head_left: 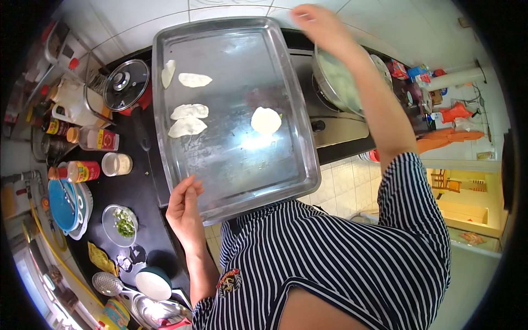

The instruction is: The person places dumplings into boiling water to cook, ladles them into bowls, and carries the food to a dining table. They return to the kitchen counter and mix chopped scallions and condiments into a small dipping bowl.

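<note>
A large metal tray [231, 181] lies in front of me. On it are several pale half-moon dough pieces [188, 127] that look like dumplings, and one round dough piece [266, 121] with a bit of green at its edge. My left hand [186, 204] is at the tray's near left edge, thumb and fingertips pressed together; whatever they may hold is hidden. My right hand [322, 27] is raised past the tray's far right corner, smeared by motion, its forearm crossing in front of a metal pot [340, 82]. Its grip does not show clearly.
Left of the tray, the dark counter carries a lidded pan [126, 85], seasoning bottles [99, 138], a small jar [116, 164], a bowl of chopped greens [121, 225] and a skimmer [107, 284]. At right, the pot stands on a stove [341, 132]. A tiled wall [231, 10] rises behind.
</note>
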### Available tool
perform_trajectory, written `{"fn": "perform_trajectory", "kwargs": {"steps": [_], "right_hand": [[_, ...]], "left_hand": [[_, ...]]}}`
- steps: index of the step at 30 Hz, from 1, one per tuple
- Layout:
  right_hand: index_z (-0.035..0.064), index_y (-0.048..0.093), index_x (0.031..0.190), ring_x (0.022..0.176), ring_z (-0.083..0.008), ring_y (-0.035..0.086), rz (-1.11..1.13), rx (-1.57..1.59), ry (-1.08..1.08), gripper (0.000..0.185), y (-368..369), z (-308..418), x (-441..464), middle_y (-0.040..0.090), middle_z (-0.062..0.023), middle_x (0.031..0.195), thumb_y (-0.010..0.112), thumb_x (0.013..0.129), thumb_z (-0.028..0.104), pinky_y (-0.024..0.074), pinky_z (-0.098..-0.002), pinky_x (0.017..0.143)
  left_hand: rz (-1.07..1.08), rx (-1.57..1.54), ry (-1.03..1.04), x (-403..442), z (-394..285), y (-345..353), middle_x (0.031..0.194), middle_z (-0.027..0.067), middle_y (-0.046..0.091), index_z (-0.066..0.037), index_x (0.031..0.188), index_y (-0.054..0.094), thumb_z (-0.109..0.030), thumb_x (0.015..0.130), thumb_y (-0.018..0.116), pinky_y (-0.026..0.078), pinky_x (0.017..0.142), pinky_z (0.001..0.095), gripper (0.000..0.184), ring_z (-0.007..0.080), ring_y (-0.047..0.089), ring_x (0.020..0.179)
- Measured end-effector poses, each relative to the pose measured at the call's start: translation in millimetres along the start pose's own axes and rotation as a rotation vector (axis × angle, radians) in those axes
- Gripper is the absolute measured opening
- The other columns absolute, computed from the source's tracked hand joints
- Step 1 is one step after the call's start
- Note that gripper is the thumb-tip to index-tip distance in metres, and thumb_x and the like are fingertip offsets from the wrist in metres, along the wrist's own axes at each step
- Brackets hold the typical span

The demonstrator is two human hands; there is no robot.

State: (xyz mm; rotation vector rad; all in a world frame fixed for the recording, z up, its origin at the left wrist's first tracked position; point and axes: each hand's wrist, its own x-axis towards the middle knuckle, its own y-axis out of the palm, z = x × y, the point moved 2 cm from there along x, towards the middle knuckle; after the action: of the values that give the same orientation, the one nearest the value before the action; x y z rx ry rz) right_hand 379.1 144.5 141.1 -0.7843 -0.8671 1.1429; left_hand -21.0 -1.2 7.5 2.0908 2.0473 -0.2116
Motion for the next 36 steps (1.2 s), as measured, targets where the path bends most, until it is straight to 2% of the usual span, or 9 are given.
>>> {"fn": "perform_trajectory", "kwargs": {"steps": [3, 5, 10, 13, 19, 24, 30, 32, 36], "right_hand": [[0.0059, 0.067, 0.099, 0.082, -0.0176, 0.063, 0.266, 0.053, -0.196, 0.023, 113.3, 30.1, 28.2, 0.069, -0.0069, 0.089, 0.064, 0.089, 0.026, 0.0496, -0.0322, 0.076], [0.0066, 0.066, 0.102, 0.089, -0.0225, 0.064, 0.416, -0.030, -0.146, 0.030, 175.3, 54.5, 34.8, 0.068, -0.0093, 0.098, 0.069, 0.084, 0.030, 0.0497, -0.0347, 0.081], [0.0096, 0.063, 0.110, 0.101, -0.0313, 0.063, 0.272, -0.052, -0.052, 0.052, 271.3, 70.1, 54.8, 0.067, -0.0102, 0.109, 0.076, 0.072, 0.043, 0.0505, -0.0408, 0.086], [0.0098, 0.064, 0.110, 0.100, -0.0308, 0.063, 0.262, -0.062, 0.087, 0.058, 283.9, 73.7, 57.6, 0.067, -0.0101, 0.109, 0.079, 0.066, 0.045, 0.0508, -0.0406, 0.086], [0.0092, 0.064, 0.110, 0.098, -0.0271, 0.065, 0.682, -0.111, -0.023, 0.053, 280.1, 78.0, 50.0, 0.067, -0.0102, 0.109, 0.078, 0.068, 0.039, 0.0522, -0.0390, 0.080], [0.0064, 0.064, 0.106, 0.092, -0.0181, 0.062, 0.940, 0.313, -0.193, 0.033, 262.4, 106.5, 17.9, 0.067, -0.0072, 0.098, 0.074, 0.077, 0.020, 0.0497, -0.0323, 0.077], [0.0095, 0.064, 0.109, 0.100, -0.0333, 0.059, 0.772, -0.099, -0.365, 0.049, 278.4, 121.9, 9.8, 0.060, -0.0169, 0.106, 0.077, 0.069, 0.036, 0.0489, -0.0426, 0.083], [0.0104, 0.063, 0.108, 0.105, -0.0356, 0.056, 0.694, -0.061, -0.445, 0.046, 283.8, 118.4, 4.3, 0.059, -0.0176, 0.107, 0.077, 0.068, 0.030, 0.0477, -0.0430, 0.086], [0.0106, 0.061, 0.110, 0.105, -0.0337, 0.058, 0.729, 0.041, -0.243, 0.039, 245.1, 98.6, -8.2, 0.064, -0.0129, 0.107, 0.072, 0.074, 0.020, 0.0472, -0.0434, 0.085]], "left_hand": [[-0.032, -0.019, -0.019, -3.4, -4.8, -5.9, 0.097, 0.0089, 0.069, 0.002, 0.113, 0.065, -0.006, 0.097, 0.054, 0.051, 0.082, 0.0269, 0.021, 0.0136, 0.064, 0.088], [-0.044, -0.042, -0.015, -7.4, -7.4, -12.7, 0.097, 0.0090, 0.069, 0.002, 0.113, 0.065, -0.006, 0.097, 0.054, 0.050, 0.081, 0.0262, 0.021, 0.0132, 0.064, 0.087], [-0.107, -0.034, -0.024, -17.6, -8.7, -39.4, 0.095, 0.0092, 0.070, 0.003, 0.113, 0.065, -0.008, 0.097, 0.055, 0.050, 0.082, 0.0262, 0.021, 0.0138, 0.064, 0.085], [-0.135, -0.065, -0.034, -17.8, -2.9, -57.2, 0.096, 0.0096, 0.070, 0.003, 0.114, 0.065, -0.009, 0.097, 0.055, 0.050, 0.082, 0.0258, 0.022, 0.0135, 0.064, 0.086], [-0.128, -0.085, -0.042, -11.9, -1.7, -71.2, 0.096, 0.0096, 0.070, 0.002, 0.114, 0.065, -0.008, 0.098, 0.055, 0.050, 0.083, 0.0253, 0.022, 0.0129, 0.063, 0.085], [-0.117, -0.080, -0.036, -7.7, -3.5, -65.3, 0.097, 0.0091, 0.070, 0.002, 0.114, 0.065, -0.008, 0.097, 0.054, 0.050, 0.083, 0.0253, 0.022, 0.0126, 0.063, 0.085], [-0.107, -0.061, -0.025, -4.1, -4.4, -46.6, 0.097, 0.0087, 0.070, 0.002, 0.114, 0.065, -0.006, 0.097, 0.054, 0.050, 0.083, 0.0256, 0.022, 0.0129, 0.064, 0.086], [-0.112, -0.067, -0.031, -2.3, 0.4, -42.8, 0.097, 0.0086, 0.070, 0.002, 0.113, 0.065, -0.006, 0.097, 0.053, 0.050, 0.083, 0.0258, 0.022, 0.0131, 0.064, 0.086], [-0.097, 0.002, -0.031, -3.2, 0.1, -13.9, 0.094, 0.0083, 0.069, 0.002, 0.111, 0.066, -0.004, 0.096, 0.053, 0.050, 0.081, 0.0251, 0.020, 0.0118, 0.063, 0.084]]}}
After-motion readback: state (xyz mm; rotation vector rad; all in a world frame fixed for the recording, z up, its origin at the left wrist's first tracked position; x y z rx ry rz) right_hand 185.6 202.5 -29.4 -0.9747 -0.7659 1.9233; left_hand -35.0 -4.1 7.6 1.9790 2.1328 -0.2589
